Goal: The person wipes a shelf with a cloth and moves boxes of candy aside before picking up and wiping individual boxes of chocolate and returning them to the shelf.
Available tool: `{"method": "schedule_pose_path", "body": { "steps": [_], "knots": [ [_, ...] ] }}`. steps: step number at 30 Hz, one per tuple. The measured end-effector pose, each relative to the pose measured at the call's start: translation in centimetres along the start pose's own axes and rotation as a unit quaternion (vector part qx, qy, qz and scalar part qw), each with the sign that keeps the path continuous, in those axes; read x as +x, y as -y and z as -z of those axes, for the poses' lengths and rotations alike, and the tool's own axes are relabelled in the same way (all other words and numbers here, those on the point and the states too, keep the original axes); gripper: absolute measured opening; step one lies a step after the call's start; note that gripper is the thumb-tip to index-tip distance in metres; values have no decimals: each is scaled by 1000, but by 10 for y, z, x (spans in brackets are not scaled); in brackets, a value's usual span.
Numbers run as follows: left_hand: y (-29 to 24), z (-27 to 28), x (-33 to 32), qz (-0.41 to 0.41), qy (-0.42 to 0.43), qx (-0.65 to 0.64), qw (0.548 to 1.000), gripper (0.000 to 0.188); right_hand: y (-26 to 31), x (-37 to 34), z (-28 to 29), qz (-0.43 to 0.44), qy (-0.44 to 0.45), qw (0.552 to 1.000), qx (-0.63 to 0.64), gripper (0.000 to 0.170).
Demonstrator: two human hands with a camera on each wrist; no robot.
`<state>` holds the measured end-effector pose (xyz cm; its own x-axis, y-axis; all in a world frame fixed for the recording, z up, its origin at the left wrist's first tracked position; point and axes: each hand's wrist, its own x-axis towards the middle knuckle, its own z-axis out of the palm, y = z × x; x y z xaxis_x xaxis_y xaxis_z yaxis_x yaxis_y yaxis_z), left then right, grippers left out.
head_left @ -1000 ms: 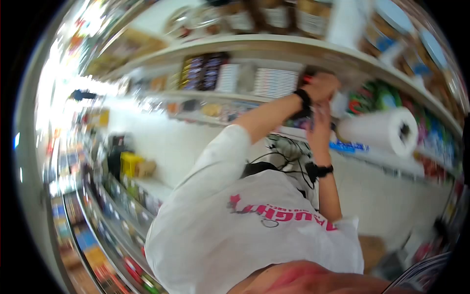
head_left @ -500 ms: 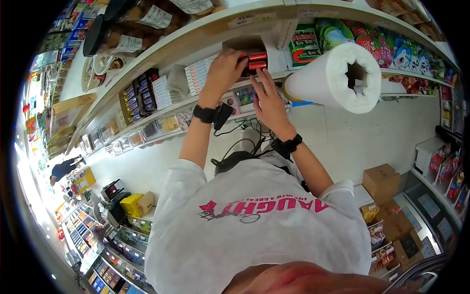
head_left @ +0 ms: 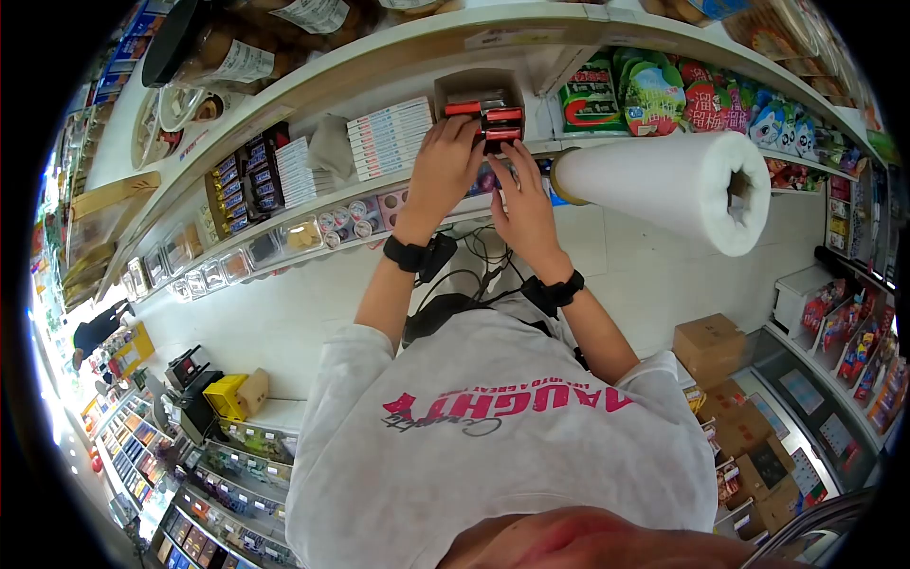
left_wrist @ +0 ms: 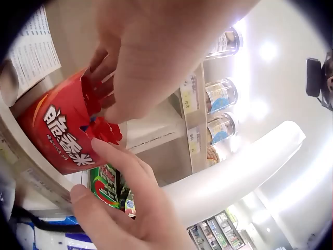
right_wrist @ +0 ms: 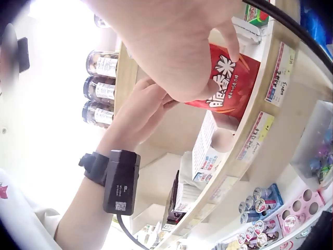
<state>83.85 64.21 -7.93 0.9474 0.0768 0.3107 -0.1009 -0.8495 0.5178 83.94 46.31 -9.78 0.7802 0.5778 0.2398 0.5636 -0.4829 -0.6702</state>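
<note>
A red display box [left_wrist: 67,127] with white lettering stands open on the shelf, holding several red-wrapped bars [head_left: 503,115]. Reaching in from above, my left hand [head_left: 444,171] has its fingers and thumb curled about a red bar inside; its fingertips are partly hidden by the box wall. My right hand [head_left: 526,209] is at the box front, its fingers nearly straight. In the left wrist view that right hand's index fingertip touches the box's upper edge. The right wrist view has its thumb against the printed face. Both wrists wear black bands with cameras.
Stacked white boxes [head_left: 391,137] stand left of the red box, beyond them chocolate boxes [head_left: 248,180]. A large white plastic roll [head_left: 654,185] juts out to the right, beside green snack bags [head_left: 592,95]. Jars [head_left: 232,57] fill the shelf above; cables [head_left: 483,261] hang in front of me.
The head view has swung and sharpened since the blurred first frame. My hands have parted from their overlap: the left is at the bars, the right at the box front. Little moved since half a second ago.
</note>
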Motion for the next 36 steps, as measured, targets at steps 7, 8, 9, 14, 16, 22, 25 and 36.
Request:
{"method": "schedule_pose_path", "body": {
  "steps": [7,8,9,14,16,22,25,36],
  "knots": [
    [14,-26,49,-40,71,-36,996,25,4,-7,-8,-15,-15,1000,16,58],
    [20,-31,54,-55,105,-32,992,26,4,-6,-8,-11,-16,1000,10,58],
    [20,-31,56,-47,106,-27,993,24,5,-6,-8,-9,-17,1000,5,59],
    [20,-34,66,-54,111,47,991,16,5,-5,-4,-8,-11,1000,-8,60],
    [25,-35,67,-92,114,74,986,12,2,-5,-5,-12,-8,1000,1,61],
    [29,-24,64,-65,92,83,990,11,1,-5,-7,-25,-9,999,17,60],
    [26,-24,64,-62,106,71,990,11,1,-4,-6,-26,-9,999,21,61],
    [26,-34,73,-52,104,20,993,11,-3,-3,-10,-10,-4,1000,-1,61]
  ]
}}
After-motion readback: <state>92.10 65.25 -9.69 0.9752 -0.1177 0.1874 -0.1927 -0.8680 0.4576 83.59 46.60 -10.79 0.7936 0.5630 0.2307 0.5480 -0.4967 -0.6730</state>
